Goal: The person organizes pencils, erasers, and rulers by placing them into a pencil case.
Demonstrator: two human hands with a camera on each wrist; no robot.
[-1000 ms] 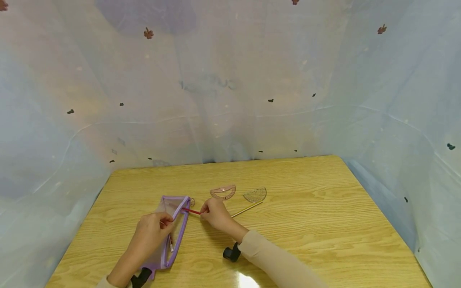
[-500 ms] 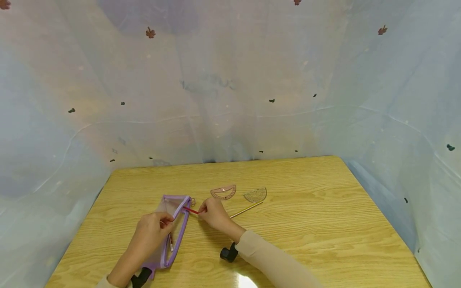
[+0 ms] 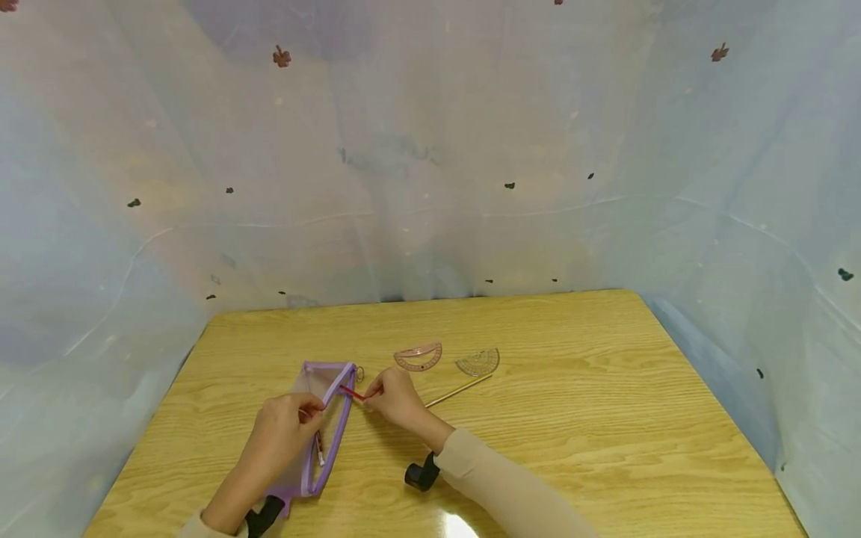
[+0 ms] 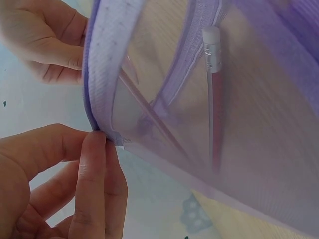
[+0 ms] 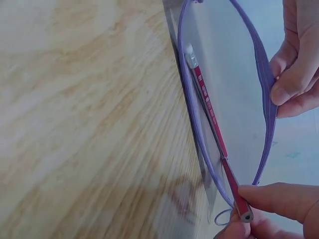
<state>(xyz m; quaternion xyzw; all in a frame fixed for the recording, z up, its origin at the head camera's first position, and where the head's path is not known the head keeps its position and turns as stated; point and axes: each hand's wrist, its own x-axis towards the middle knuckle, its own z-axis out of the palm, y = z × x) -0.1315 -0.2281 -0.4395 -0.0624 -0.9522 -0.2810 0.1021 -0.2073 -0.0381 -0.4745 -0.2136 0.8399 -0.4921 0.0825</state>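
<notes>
Head view: right hand (image 3: pixel 397 400) pinches red pencil (image 3: pixel 352 392) — long axis slanting leftward into pouch (image 3: pixel 340 430) left hand (image 3: pixel 279 432) pinches.

Head cam: gold stick's (image 3: pixel 460 389) near end hidden behind R hand (image 3: pixel 395 399).

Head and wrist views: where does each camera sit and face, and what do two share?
Head: on the head, facing forward and down at the table; left hand, right hand and sleeves show.
Left wrist: on that wrist, facing the purple pouch; both hands partly show.
Right wrist: on that wrist, facing the open pouch and held red pencil; both hands partly show.
Both wrist views share the pouch and white-tipped pencil.
</notes>
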